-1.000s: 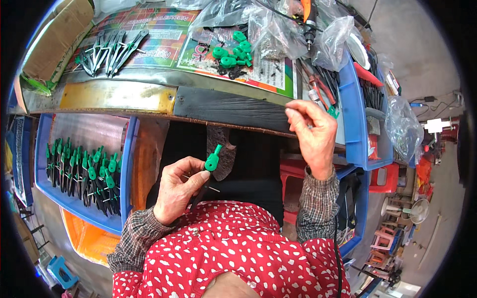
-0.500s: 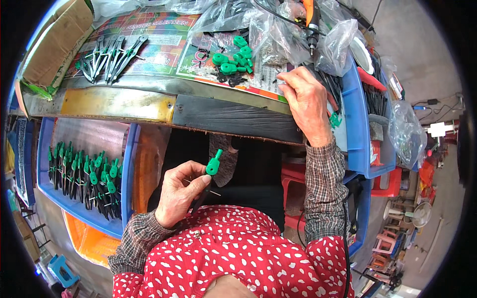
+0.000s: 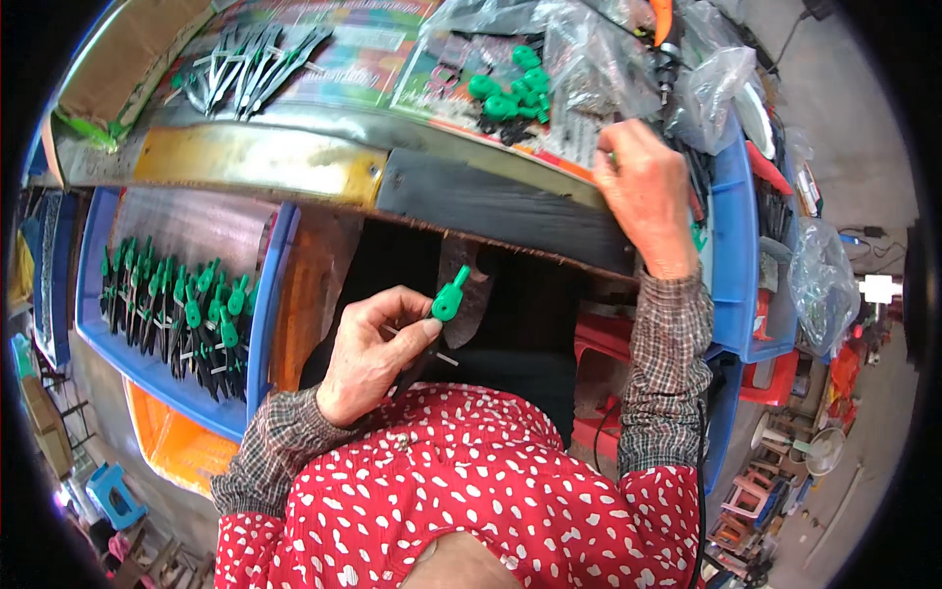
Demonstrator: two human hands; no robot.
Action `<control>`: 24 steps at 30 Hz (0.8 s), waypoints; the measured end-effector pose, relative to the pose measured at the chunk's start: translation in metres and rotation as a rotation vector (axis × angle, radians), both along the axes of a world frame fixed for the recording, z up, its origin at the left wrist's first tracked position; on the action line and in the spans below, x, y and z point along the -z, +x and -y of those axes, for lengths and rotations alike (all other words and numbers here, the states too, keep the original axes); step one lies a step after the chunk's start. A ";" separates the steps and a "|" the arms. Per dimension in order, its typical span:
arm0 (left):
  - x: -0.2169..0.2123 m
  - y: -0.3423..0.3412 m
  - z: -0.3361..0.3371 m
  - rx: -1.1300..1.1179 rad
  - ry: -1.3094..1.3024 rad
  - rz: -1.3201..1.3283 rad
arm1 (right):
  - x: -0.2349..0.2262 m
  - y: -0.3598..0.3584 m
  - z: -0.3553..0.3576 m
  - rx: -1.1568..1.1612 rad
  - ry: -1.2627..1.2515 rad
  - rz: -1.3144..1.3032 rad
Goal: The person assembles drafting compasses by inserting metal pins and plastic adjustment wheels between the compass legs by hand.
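Note:
My left hand (image 3: 368,355) is closed around a slim black tool with a green plastic head (image 3: 450,294). The head, with a round disc and a ribbed stem, points up and away from me, just above my thumb tip. A thin white pin sticks out sideways below it, while my palm hides most of the black part. At the bench's front edge, my right hand (image 3: 643,187) has its fingers curled together; what they hold, if anything, is hidden. Loose green plastic heads (image 3: 510,88) lie on the bench left of it, beside small black pieces (image 3: 505,130).
Several black tools without green heads (image 3: 260,74) lie at the bench's left. A blue tray (image 3: 285,260) below holds rows of green-headed ones. An electric screwdriver (image 3: 667,59) hangs above clear plastic bags (image 3: 711,93). Another blue bin (image 3: 731,226) stands at right, near a red stool (image 3: 603,339).
My right hand has drawn back to the bench edge, its fingers curling in from a looser pose. My left hand still holds the green-headed tool. The whole view has shifted.

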State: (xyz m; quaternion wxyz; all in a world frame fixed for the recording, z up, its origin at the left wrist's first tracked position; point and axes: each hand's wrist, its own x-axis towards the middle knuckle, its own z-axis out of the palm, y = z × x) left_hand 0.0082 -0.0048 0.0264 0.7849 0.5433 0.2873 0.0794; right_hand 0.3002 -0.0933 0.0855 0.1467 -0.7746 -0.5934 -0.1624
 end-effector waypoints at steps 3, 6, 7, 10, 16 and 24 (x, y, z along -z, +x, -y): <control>-0.001 0.000 0.000 -0.018 -0.020 0.020 | -0.007 -0.019 0.010 0.009 0.150 -0.222; -0.001 0.000 0.001 -0.040 -0.072 0.061 | -0.011 -0.047 0.026 0.059 0.220 -0.656; -0.001 -0.001 0.002 -0.044 -0.106 0.095 | -0.010 -0.059 0.030 0.060 0.215 -0.664; 0.000 -0.004 0.005 -0.066 -0.120 0.100 | -0.008 -0.097 0.033 0.029 0.260 -1.084; -0.004 -0.011 0.009 -0.088 -0.080 0.103 | 0.024 -0.149 0.039 -0.147 0.245 -1.380; -0.004 -0.017 0.016 -0.126 0.155 0.103 | 0.040 -0.176 0.036 -0.162 0.308 -1.192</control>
